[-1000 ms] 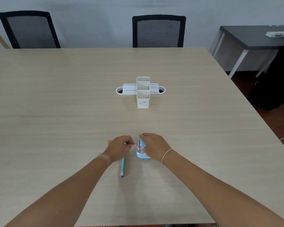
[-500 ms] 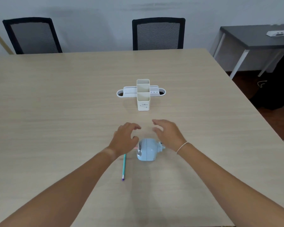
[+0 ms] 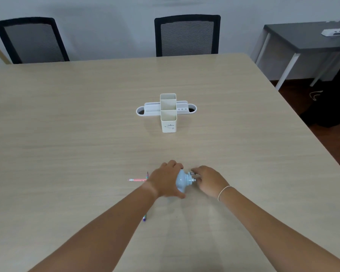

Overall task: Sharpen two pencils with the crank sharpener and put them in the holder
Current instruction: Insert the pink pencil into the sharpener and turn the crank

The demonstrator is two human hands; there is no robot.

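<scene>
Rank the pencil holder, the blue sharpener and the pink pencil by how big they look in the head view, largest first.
1. Pencil holder, largest though farthest.
2. Blue sharpener, partly under the left hand.
3. Pink pencil; only a thin end shows, so its true length is unsure.

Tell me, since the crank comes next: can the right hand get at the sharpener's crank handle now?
Probably yes. The right hand is already at the crank handle, nothing between them, while the left hand steadies the blue sharpener.
</scene>
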